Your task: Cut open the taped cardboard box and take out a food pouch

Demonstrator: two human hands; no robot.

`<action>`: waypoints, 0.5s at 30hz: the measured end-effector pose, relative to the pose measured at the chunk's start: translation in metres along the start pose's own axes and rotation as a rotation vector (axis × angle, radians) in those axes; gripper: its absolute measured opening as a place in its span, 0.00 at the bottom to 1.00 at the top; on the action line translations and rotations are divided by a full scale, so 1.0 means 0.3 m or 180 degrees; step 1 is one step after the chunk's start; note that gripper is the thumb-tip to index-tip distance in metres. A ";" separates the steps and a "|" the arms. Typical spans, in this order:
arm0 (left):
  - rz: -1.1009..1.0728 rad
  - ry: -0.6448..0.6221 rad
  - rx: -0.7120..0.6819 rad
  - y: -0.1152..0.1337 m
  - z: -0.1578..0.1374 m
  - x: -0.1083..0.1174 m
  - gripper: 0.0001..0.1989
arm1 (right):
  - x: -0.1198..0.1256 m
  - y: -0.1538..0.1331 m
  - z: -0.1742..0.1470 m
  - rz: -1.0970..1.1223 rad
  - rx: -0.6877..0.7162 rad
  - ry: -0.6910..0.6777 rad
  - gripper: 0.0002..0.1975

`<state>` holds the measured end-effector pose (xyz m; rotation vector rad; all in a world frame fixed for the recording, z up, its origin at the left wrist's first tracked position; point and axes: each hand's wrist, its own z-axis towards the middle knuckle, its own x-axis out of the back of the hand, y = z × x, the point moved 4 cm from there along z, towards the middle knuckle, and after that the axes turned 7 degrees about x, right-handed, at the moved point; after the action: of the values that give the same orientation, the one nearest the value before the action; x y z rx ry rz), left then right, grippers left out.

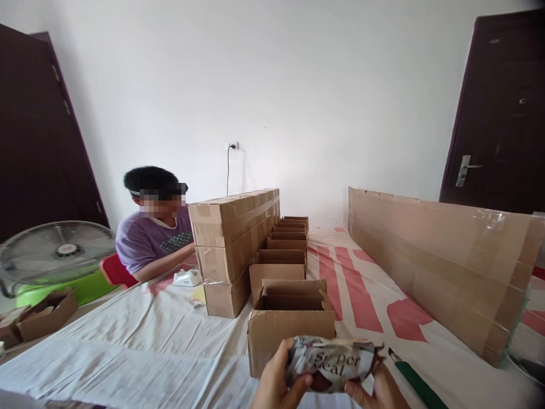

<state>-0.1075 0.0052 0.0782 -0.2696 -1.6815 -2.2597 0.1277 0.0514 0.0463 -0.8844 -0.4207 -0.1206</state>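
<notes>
A crinkled silver snack packet printed with dark lettering, partly readable as "Super", is held level near the bottom of the view. My left hand grips its left end, thumb across the front. My right hand grips the other end, thumb on the lower edge. Just beyond the packet stands an open cardboard box, the nearest in a row of several similar open boxes. A green-handled cutter lies on the cloth beside my right hand.
Stacked taped cartons form a wall left of the row. A long cardboard panel stands to the right. A person in a purple shirt sits behind the cartons at left, near a white device and a fan.
</notes>
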 end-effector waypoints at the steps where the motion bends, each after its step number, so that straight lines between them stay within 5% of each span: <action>1: 0.0021 0.0129 0.0155 -0.062 -0.010 -0.011 0.23 | -0.027 0.054 -0.032 0.0122 -0.0164 -0.0033 0.26; 4: 0.0033 0.0187 0.0375 -0.233 -0.017 -0.028 0.26 | -0.115 0.174 -0.077 0.0352 -0.0579 -0.0156 0.29; 8: 0.0065 0.0495 0.0589 -0.393 -0.020 0.016 0.30 | -0.213 0.189 -0.042 0.0395 -0.0510 -0.0235 0.27; 15: 0.0017 0.1261 0.0751 -0.477 -0.068 0.115 0.37 | -0.333 0.108 0.015 0.0699 -0.0284 -0.0382 0.27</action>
<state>-0.1899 0.0185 -0.0448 0.2143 -1.6977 -1.9241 0.0440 0.0685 -0.0150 -1.0233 -0.4296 0.1168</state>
